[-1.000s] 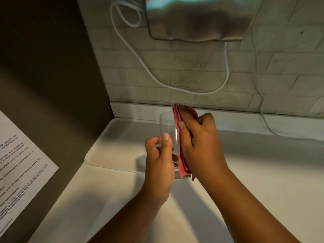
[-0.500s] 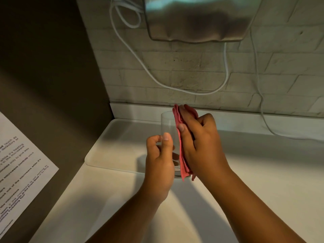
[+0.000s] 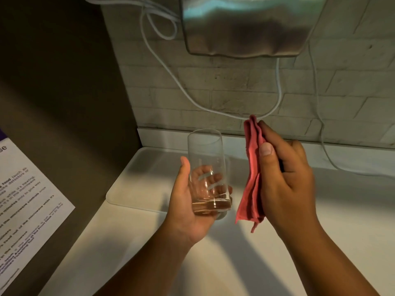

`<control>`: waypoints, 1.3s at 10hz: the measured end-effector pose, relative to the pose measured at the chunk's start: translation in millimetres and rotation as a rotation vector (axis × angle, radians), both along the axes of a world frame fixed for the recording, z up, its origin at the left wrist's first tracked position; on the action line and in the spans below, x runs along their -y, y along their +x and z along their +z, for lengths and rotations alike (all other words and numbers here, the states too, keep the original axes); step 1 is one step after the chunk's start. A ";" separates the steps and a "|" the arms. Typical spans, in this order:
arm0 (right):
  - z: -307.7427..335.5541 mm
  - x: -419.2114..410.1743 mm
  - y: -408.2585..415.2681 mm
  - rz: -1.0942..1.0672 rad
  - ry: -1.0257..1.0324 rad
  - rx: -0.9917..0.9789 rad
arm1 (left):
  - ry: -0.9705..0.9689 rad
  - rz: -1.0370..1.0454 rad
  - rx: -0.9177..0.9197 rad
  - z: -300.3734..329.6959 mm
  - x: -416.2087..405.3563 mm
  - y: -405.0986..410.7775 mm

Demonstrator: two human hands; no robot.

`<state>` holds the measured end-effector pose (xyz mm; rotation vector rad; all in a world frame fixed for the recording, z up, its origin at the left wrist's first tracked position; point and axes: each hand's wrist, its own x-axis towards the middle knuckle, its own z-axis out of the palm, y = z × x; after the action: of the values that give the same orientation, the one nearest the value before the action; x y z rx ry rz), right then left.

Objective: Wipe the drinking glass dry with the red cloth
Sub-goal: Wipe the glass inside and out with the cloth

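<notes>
A clear drinking glass [image 3: 206, 154] stands upright in my left hand [image 3: 183, 201], whose palm and fingers cup its lower half from the left and behind. My right hand [image 3: 286, 182] holds the folded red cloth [image 3: 251, 178] flat between thumb and fingers, hanging vertically. A small gap separates the cloth from the right side of the glass, so the two do not touch. Both are held above the white counter.
A white tray [image 3: 136, 189] lies on the white counter [image 3: 235, 263] below the hands. A metal appliance [image 3: 245, 26] hangs on the brick wall, with white cables [image 3: 171, 82] looping down. A dark side panel with a printed notice [image 3: 25, 199] stands on the left.
The cloth was pressed against the glass; now my right hand has drawn it away to the right. My left hand has turned palm-up around the glass.
</notes>
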<state>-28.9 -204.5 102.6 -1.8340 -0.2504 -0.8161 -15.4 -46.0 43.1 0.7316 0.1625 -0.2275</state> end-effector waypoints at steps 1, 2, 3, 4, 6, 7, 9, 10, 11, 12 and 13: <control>-6.2 -2.1 -4.4 0.023 -0.020 -0.005 | 0.096 -0.009 0.076 -0.3 -4.0 1.0; -9.8 -6.7 -11.7 0.046 -0.115 0.036 | 0.177 -0.023 0.079 4.3 -5.8 -0.7; -18.4 -20.3 -25.9 0.093 -0.306 0.090 | 0.256 -0.015 0.058 3.7 -0.9 -6.0; -26.4 -36.5 -35.8 0.134 -0.568 -0.027 | 0.263 -0.047 0.081 -1.7 4.4 -11.9; -20.6 -41.0 -19.5 0.008 -0.667 -0.018 | 0.409 0.063 0.142 -3.2 10.0 -19.3; -11.0 -42.5 -4.2 -0.071 -0.629 0.015 | 0.441 0.096 0.177 -4.6 16.0 -24.9; -19.6 -26.4 23.1 -0.059 -0.257 -0.065 | 0.350 0.203 0.149 9.1 14.4 -23.1; -32.0 -33.4 -2.4 0.060 -0.264 0.019 | 0.340 0.217 0.132 21.9 8.1 -14.0; -32.8 -37.3 -15.6 0.079 -0.409 0.051 | 0.365 0.189 0.103 19.9 9.6 -13.2; -20.3 -35.9 -9.1 0.092 -0.564 0.013 | 0.435 0.186 0.117 12.4 14.6 -14.6; -8.3 -33.9 5.9 0.100 -0.542 0.020 | 0.484 0.183 0.140 9.4 20.3 -18.4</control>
<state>-23.0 -170.6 94.3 -2.2930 -0.6190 -0.7426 -33.8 -66.3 52.4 1.2030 0.1514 0.0435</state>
